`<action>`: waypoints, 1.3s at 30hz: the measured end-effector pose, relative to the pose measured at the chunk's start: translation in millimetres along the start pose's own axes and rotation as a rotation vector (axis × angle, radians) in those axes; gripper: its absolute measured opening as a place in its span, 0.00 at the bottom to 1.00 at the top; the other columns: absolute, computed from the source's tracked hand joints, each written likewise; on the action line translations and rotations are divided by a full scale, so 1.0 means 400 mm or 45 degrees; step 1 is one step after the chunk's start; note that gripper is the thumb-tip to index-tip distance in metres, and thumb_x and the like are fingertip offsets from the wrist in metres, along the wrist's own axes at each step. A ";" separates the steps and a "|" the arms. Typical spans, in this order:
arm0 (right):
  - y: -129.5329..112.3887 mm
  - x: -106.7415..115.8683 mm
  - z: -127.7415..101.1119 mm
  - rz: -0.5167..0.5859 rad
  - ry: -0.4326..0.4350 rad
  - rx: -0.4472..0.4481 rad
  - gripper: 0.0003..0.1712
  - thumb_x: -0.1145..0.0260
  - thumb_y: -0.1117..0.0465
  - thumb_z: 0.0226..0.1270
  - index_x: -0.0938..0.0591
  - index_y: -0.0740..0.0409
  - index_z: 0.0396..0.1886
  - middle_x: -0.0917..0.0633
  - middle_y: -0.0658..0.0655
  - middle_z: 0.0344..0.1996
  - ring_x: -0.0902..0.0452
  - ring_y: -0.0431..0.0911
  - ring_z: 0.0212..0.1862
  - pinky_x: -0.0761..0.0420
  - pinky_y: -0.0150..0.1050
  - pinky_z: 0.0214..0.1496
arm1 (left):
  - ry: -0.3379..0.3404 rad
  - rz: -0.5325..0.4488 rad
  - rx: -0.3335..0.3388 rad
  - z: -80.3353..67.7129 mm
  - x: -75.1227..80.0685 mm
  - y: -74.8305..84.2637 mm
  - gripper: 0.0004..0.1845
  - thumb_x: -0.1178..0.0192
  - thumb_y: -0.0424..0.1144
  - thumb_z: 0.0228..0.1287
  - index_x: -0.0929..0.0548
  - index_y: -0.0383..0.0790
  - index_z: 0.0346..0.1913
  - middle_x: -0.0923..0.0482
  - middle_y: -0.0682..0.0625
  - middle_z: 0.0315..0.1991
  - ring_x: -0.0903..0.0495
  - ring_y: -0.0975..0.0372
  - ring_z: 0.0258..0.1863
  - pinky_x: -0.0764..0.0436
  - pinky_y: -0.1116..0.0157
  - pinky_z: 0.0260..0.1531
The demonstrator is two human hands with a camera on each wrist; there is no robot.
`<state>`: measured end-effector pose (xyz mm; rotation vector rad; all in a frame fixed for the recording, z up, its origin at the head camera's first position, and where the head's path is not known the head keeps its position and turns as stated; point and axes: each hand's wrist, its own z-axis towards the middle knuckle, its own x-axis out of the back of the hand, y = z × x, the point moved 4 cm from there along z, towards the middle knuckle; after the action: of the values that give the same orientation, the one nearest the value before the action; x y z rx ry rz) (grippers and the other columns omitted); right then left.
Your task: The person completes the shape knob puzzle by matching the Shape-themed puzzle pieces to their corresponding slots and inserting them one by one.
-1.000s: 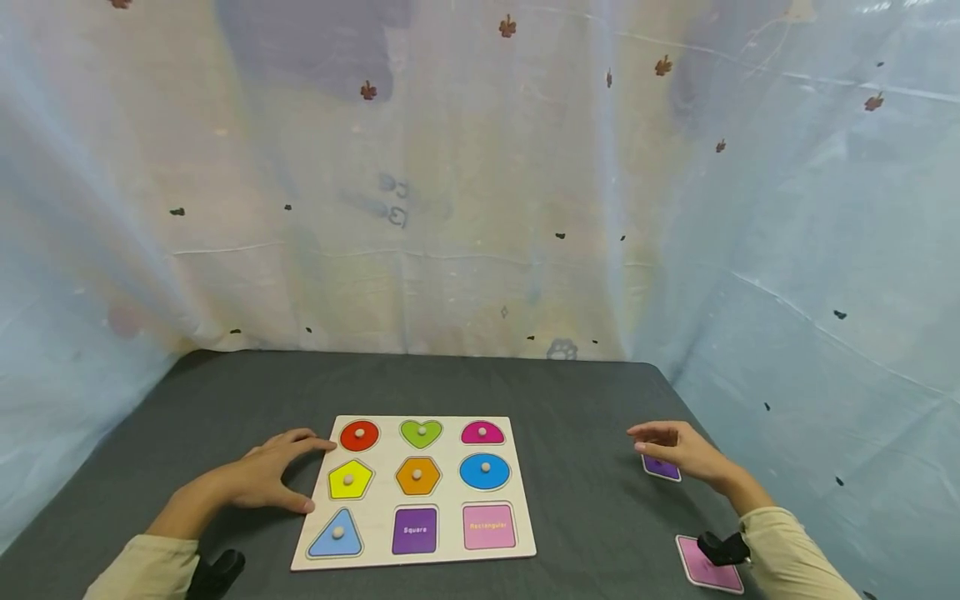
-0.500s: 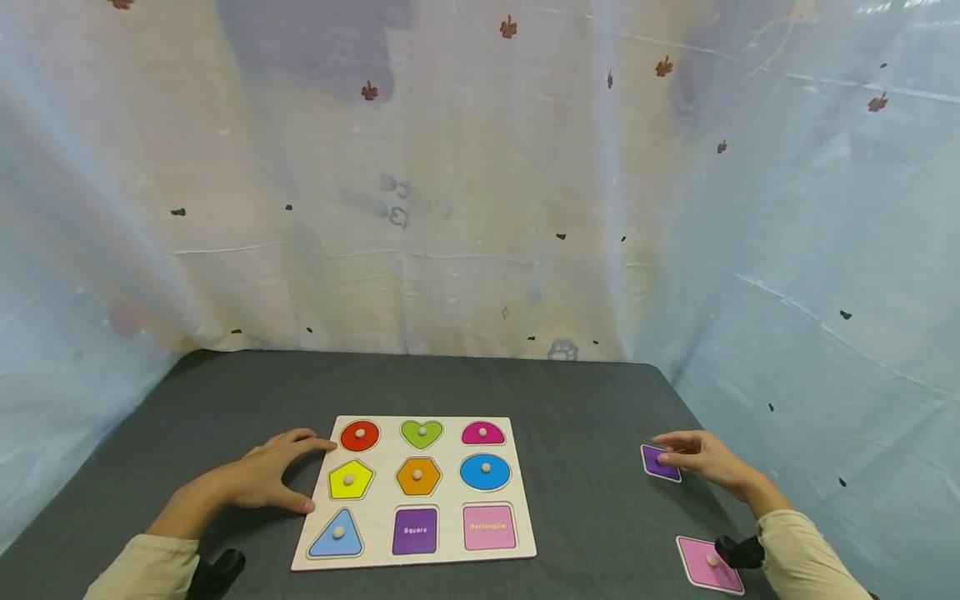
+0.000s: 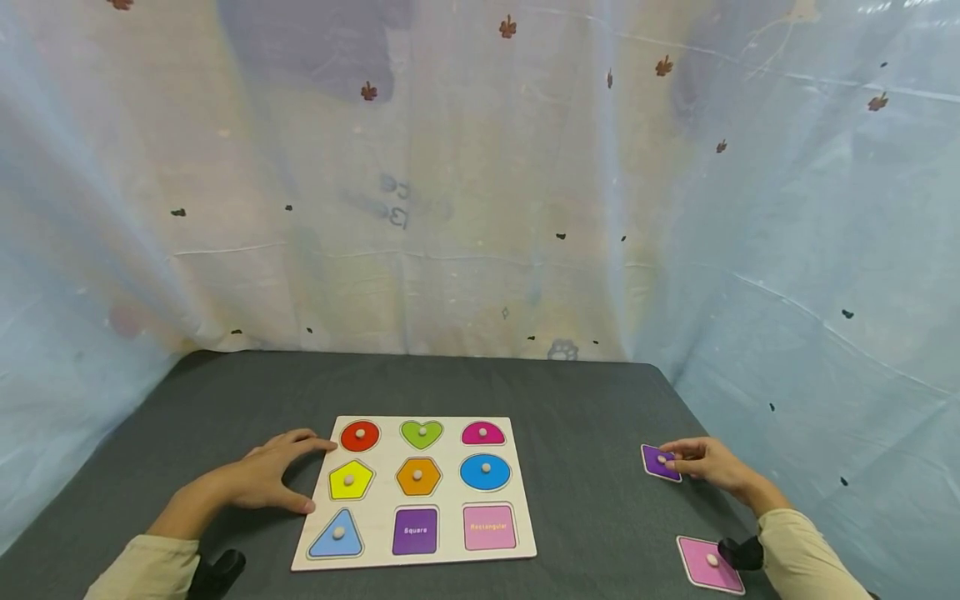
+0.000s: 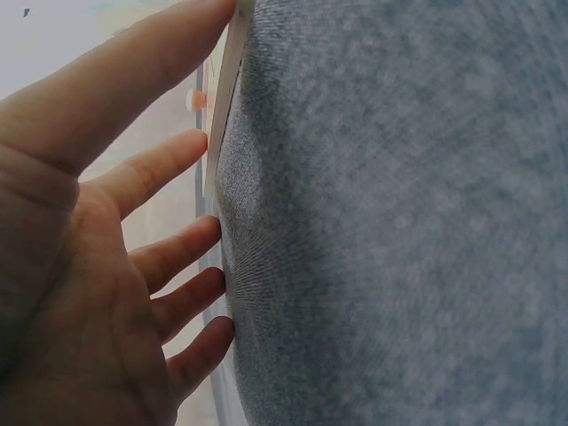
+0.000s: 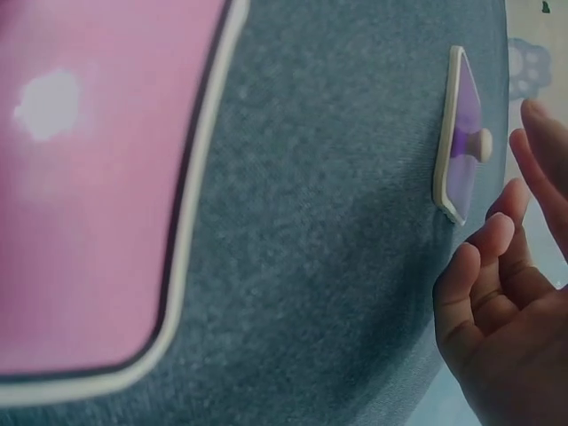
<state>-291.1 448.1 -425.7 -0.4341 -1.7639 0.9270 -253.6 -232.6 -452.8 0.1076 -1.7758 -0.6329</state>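
Puzzle board [image 3: 413,492] lies flat on the grey table [image 3: 585,400], seven pieces seated: red circle, green heart, pink half-round, yellow pentagon, orange hexagon, blue circle, blue triangle. Two slots in the near row are bare, printed "Square" [image 3: 415,530] and "Rectangular" [image 3: 489,527]. Left hand [image 3: 266,477] rests flat at the board's left edge, fingers spread and relaxed, touching the edge, holding nothing. Right hand [image 3: 708,461] is at the purple square piece [image 3: 661,462], well to the right of the board; fingertips close around its small knob [image 5: 484,145], though the wrist view leaves a gap, so a firm pinch is uncertain. Pink piece [image 3: 709,564] lies nearer, by the right sleeve, untouched. Judged: seven done, two left; purple square in hand next.
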 end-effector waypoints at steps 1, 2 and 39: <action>0.001 0.000 0.001 -0.001 0.001 0.003 0.25 0.38 0.61 0.75 0.25 0.78 0.61 0.22 0.47 0.34 0.28 0.32 0.36 0.24 0.31 0.36 | -0.001 0.002 -0.003 0.000 0.001 0.001 0.46 0.23 0.57 0.47 0.28 0.53 0.71 0.38 0.32 0.72 0.39 0.32 0.68 0.38 0.25 0.59; 0.003 -0.001 0.003 -0.007 0.003 0.009 0.25 0.38 0.62 0.75 0.25 0.78 0.61 0.22 0.46 0.34 0.28 0.32 0.35 0.25 0.31 0.36 | 0.000 0.003 -0.004 0.000 0.001 0.001 0.46 0.23 0.57 0.47 0.28 0.53 0.71 0.38 0.32 0.72 0.38 0.32 0.68 0.38 0.25 0.59; 0.013 -0.012 0.028 -0.169 0.145 0.002 0.16 0.34 0.65 0.71 0.17 0.76 0.49 0.20 0.51 0.31 0.31 0.32 0.33 0.32 0.29 0.34 | -0.009 0.002 0.005 -0.002 0.002 0.005 0.46 0.23 0.57 0.47 0.29 0.53 0.71 0.38 0.33 0.72 0.38 0.32 0.68 0.37 0.24 0.58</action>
<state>-300.3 443.8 -434.5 -0.3574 -1.6670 0.7950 -252.6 -231.7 -451.0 0.1062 -1.7838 -0.6294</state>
